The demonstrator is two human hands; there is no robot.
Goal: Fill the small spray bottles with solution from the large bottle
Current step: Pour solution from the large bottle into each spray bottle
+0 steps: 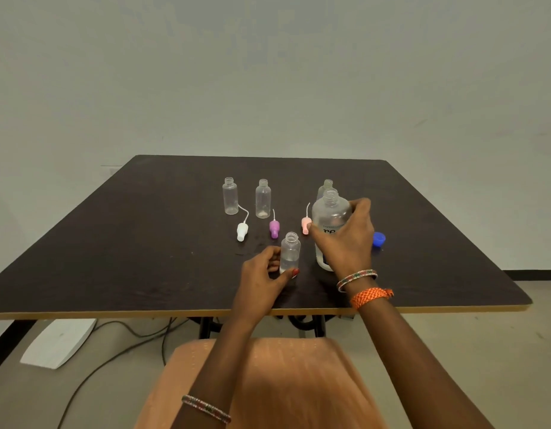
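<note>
The large clear bottle [329, 218] stands uncapped and upright on the dark table [144, 236]. My right hand [345, 239] grips its body from the right side. A small open bottle [289, 250] with some liquid stands just left of it, and my left hand [262, 274] holds its base between thumb and fingers. Two more small open bottles stand further back: one at the left [230, 196] and one at the middle [263, 199]. A third [326, 187] is partly hidden behind the large bottle.
Three spray tops with tubes lie on the table: white [242, 231], purple [274, 229] and pink [306, 225]. A blue cap [378, 239] lies right of the large bottle. Cables and a white board [57, 342] are on the floor under the table.
</note>
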